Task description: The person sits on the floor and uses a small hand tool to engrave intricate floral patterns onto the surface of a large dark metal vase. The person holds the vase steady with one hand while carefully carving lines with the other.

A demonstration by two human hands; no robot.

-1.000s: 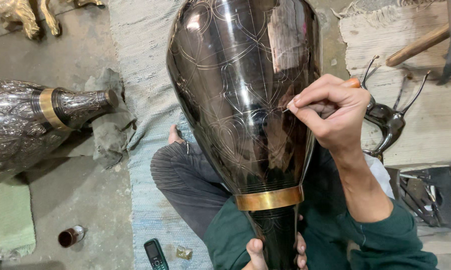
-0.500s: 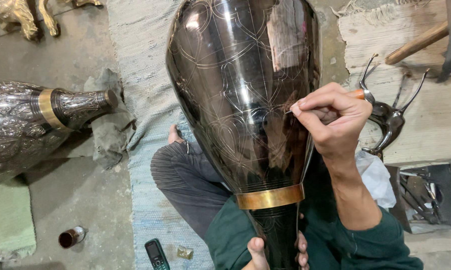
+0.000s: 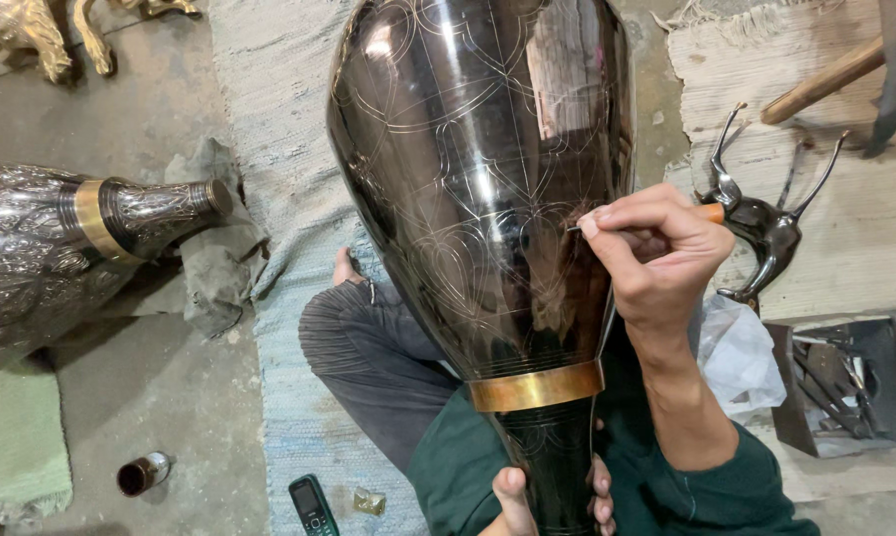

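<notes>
Scratching fine lines into the big dark vase (image 3: 478,199) propped over my lap, I have my right hand (image 3: 656,258) closed tight on a thin scribing tool (image 3: 708,211), its tip on the vase's lower right flank. My left hand (image 3: 552,496) wraps the neck below the brass band (image 3: 535,387). I judge the engraving is midway; continuing calls for steady pressure. A silvered vase (image 3: 61,248) lies on the floor, well apart
</notes>
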